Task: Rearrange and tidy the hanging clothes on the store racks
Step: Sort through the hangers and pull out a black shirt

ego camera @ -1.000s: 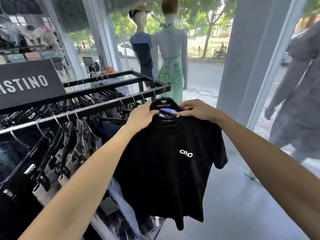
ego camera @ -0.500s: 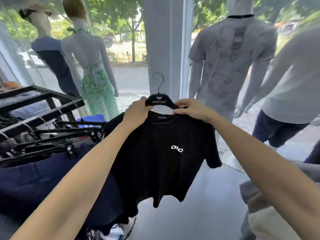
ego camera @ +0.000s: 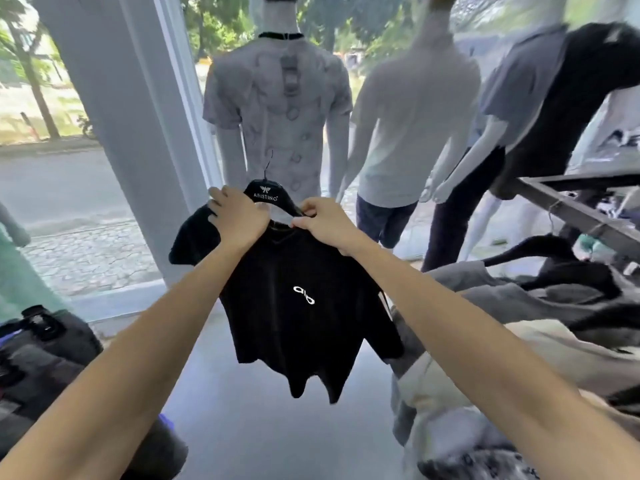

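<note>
A single head-worn view looks forward and slightly down, close over both forearms, toward the far shop window [ego camera: 86, 188] and mannequins [ego camera: 277, 109].

Three mannequins [ego camera: 277, 109], two hands [ego camera: 242, 220], one black T-shirt [ego camera: 294, 306], one hanger [ego camera: 265, 195].

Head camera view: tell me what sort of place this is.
Most likely a clothing shop: dressed mannequins stand at a street window, a black T-shirt hangs on a branded hanger, and a clothes rack stands to the right.

Three mannequins [ego camera: 277, 109] stand at the shop window, backs turned (the right one blurred). A pale pillar [ego camera: 124, 109] rises left of them; street and trees [ego camera: 31, 64] lie outside.
</note>
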Demonstrator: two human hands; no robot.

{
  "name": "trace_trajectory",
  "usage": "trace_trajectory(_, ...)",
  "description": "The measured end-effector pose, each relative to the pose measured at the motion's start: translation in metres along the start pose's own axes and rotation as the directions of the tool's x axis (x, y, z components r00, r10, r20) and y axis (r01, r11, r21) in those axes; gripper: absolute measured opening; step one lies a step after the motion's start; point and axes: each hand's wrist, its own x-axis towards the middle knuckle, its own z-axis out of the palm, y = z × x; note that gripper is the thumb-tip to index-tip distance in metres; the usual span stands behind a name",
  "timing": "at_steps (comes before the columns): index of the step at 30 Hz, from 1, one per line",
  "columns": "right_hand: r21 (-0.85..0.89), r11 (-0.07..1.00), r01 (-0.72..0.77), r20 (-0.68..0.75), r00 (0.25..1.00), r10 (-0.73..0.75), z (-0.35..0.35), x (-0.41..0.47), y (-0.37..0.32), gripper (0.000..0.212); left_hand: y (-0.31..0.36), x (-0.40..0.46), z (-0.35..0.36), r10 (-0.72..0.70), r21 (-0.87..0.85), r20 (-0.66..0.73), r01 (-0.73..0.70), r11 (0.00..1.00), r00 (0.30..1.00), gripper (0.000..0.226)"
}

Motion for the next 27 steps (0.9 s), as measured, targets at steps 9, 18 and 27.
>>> trace_trajectory(9, 0.144, 0.958, -0.247, -0.465, 0.838, 0.286, 0.018, -0.007, -0.031, 0.009, 0.056, -0.002, 0.016, 0.313, -0.553, 0.418, -0.034, 0.833, 0.853, 0.041)
trace_trajectory(18, 0.563, 0.803, -0.199, -0.645, 0.502, 0.576, -0.009, 0.006, -0.023, 0.037, 0.057, 0.004, 0.029, 0.503, -0.464, 0.676, -0.22, 0.858, 0.538, 0.015)
trace_trajectory(27, 0.707, 0.706, -0.038, -0.665, 0.304, 0.682, -0.085, -0.003, 0.028, 0.034, 0.119, -0.018, 0.058, 0.563, -0.498, 0.798, -0.291, 0.817, 0.215, 0.038)
